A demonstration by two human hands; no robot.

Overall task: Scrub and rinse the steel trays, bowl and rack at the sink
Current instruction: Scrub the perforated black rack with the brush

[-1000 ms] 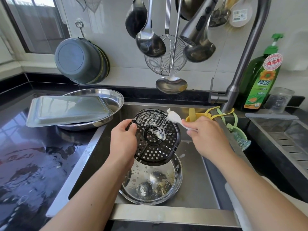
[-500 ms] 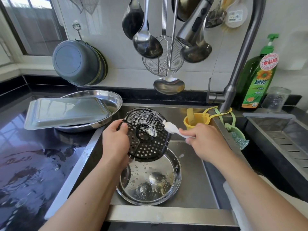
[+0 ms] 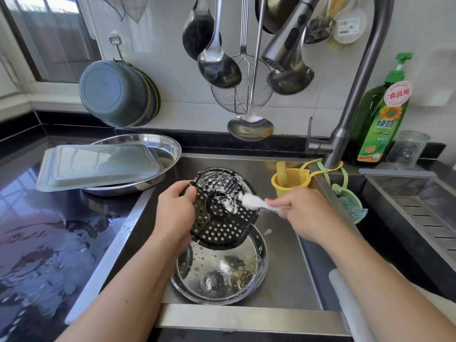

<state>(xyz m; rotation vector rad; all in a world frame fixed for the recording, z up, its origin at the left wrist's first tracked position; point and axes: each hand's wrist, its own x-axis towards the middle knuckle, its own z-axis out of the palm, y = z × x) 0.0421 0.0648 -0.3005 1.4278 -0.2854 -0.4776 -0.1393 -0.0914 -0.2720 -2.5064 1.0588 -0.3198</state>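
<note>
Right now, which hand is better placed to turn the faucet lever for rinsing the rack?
The right hand, probably. It lies nearer the faucet lever, holding only the light brush. The left hand grips the soapy rack, tilted over the bowl.

Over the sink (image 3: 283, 287) little room remained. The steel bowl (image 3: 219, 280) filled the lower centre of the basin, and the tilted black rack (image 3: 222, 228) stood above it. Bare basin floor lay right of the bowl. At upper centre the hanging ladles (image 3: 217, 67) and the faucet head (image 3: 283, 43) crowded the space overhead. A yellow cup (image 3: 291, 181) blocked the basin's far right corner. At left, the stacked trays (image 3: 98, 166) covered the counter's rear; wet counter (image 3: 44, 243) lay open nearer the lower left.
</note>
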